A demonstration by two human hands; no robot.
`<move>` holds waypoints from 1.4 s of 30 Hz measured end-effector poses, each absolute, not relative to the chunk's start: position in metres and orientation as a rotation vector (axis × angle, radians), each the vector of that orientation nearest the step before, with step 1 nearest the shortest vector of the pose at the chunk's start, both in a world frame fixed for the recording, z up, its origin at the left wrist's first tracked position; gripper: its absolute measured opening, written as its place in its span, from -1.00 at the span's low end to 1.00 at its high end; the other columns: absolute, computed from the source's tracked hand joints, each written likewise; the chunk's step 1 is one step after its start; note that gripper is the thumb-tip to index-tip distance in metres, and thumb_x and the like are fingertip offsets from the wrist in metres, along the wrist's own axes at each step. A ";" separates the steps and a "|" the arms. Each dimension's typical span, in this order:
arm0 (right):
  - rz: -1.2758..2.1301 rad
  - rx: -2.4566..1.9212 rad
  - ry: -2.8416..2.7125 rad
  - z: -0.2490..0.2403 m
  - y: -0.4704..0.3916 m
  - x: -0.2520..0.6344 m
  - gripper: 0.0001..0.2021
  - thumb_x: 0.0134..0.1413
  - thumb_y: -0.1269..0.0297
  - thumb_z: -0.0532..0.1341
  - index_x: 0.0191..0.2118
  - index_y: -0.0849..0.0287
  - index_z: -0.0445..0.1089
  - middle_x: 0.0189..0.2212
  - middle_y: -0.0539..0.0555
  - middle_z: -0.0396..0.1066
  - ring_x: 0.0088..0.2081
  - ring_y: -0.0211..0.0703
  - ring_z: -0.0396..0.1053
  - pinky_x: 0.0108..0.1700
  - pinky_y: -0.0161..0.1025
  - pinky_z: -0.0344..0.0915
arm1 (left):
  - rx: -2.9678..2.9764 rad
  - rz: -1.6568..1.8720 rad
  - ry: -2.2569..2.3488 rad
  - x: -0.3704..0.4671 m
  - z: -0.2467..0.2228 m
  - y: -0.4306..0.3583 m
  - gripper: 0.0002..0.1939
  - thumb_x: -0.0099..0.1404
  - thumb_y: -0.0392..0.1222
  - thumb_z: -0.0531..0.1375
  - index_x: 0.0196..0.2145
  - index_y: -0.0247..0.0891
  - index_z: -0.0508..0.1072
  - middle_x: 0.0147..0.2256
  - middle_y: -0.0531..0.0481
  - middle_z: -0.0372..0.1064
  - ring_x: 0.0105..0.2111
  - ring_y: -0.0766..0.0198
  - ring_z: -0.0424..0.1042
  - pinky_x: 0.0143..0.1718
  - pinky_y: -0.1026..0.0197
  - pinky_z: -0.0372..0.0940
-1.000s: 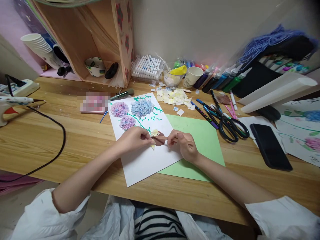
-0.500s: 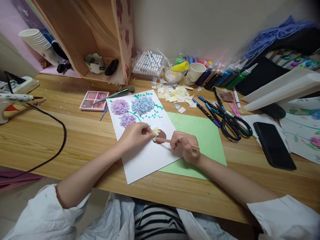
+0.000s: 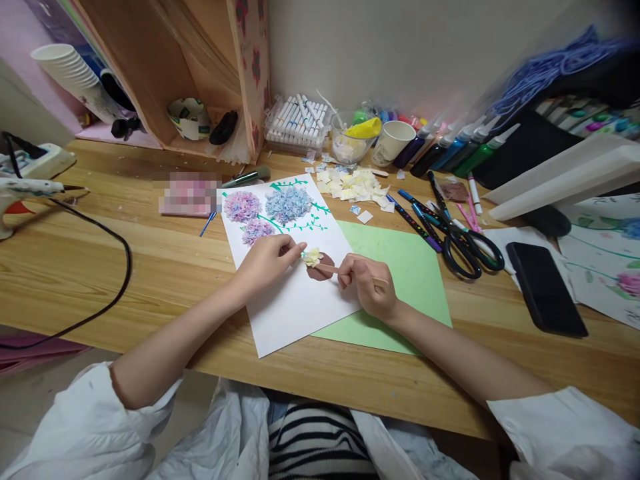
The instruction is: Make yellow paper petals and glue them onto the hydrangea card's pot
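A white sheet with pink and blue flower clusters and green stems lies over a green sheet. On its right part is a brown round patch with pale yellow petals at its upper left. My right hand is closed on a thin wooden stick, whose tip reaches the patch beside the petals. My left hand rests on the white sheet left of the petals, thumb and forefinger bent close together; whether something small is between them cannot be made out.
Yellow paper pieces are heaped behind the sheets. Black scissors, pens and a phone lie to the right. At the left, a glue gun trails a black cord across the table.
My left fingertips have drawn back a little up and left from the petals. The stick's tip has shifted slightly, and the view has moved a little.
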State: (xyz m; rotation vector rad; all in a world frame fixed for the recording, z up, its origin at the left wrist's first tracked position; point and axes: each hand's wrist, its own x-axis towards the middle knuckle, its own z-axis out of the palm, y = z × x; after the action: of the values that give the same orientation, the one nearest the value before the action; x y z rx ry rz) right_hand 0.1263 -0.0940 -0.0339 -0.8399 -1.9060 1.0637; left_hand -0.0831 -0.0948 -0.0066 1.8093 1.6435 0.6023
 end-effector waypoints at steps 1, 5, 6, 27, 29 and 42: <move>1.103 -0.889 -1.865 -0.032 -0.093 0.125 -0.51 0.28 0.04 -0.16 -0.61 0.12 0.16 -0.64 0.00 0.24 -0.56 -0.24 0.23 -0.40 -0.22 0.19 | 1.812 0.607 1.648 -0.083 -0.007 -0.095 -0.56 0.30 0.03 -0.01 -0.58 -0.28 0.38 -0.56 0.04 0.36 -0.54 0.32 0.24 -0.44 0.25 0.05; 1.226 -1.071 -1.700 -0.022 -0.085 0.115 -0.48 0.24 -0.07 -0.15 -0.64 0.12 0.08 -0.74 -0.05 0.19 -0.65 -0.28 0.18 -0.46 -0.25 0.16 | 1.823 0.595 1.661 -0.084 -0.010 -0.094 -0.57 0.32 0.00 -0.04 -0.58 -0.27 0.36 -0.53 0.02 0.38 -0.50 0.29 0.27 -0.42 0.24 0.06; 1.226 -1.099 -1.680 -0.019 -0.082 0.111 -0.48 0.22 -0.09 -0.13 -0.65 0.12 0.08 -0.77 -0.06 0.17 -0.67 -0.29 0.16 -0.47 -0.26 0.15 | 1.828 0.591 1.665 -0.084 -0.011 -0.094 -0.57 0.32 -0.01 -0.04 -0.58 -0.27 0.35 -0.52 0.01 0.38 -0.49 0.28 0.28 -0.41 0.23 0.06; 1.220 -0.853 -1.573 0.013 -0.041 0.145 -0.57 0.22 -0.01 -0.01 -0.58 0.14 0.16 -0.77 -0.10 0.14 -0.72 -0.34 0.13 -0.62 -0.32 0.01 | 1.822 0.562 1.699 -0.084 -0.008 -0.096 -0.59 0.32 -0.01 -0.11 -0.59 -0.24 0.24 -0.55 0.01 0.30 -0.50 0.23 0.26 -0.45 0.22 0.01; 1.296 -0.843 -1.671 0.009 -0.056 0.142 -0.56 0.24 0.02 -0.04 -0.59 0.15 0.17 -0.76 -0.09 0.17 -0.71 -0.34 0.13 -0.61 -0.32 0.04 | 1.816 0.568 1.700 -0.084 -0.010 -0.096 -0.59 0.32 -0.01 -0.10 -0.60 -0.24 0.22 -0.54 0.01 0.31 -0.49 0.24 0.26 -0.44 0.22 0.02; 0.873 -0.633 -2.317 0.000 -0.074 0.122 -0.58 0.29 0.22 -0.09 -0.60 0.15 0.18 -0.67 -0.05 0.23 -0.60 -0.35 0.18 -0.47 -0.37 0.10 | 1.866 0.575 1.682 -0.084 -0.012 -0.096 -0.63 0.30 -0.06 -0.07 -0.60 -0.25 0.23 -0.54 0.02 0.32 -0.50 0.26 0.26 -0.46 0.23 0.00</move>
State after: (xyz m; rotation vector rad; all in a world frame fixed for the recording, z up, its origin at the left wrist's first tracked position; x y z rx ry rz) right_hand 0.1217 -0.0743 -0.0004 -0.6330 -2.3173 0.8734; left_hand -0.0844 -0.0962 -0.0120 1.8662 1.6823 0.5747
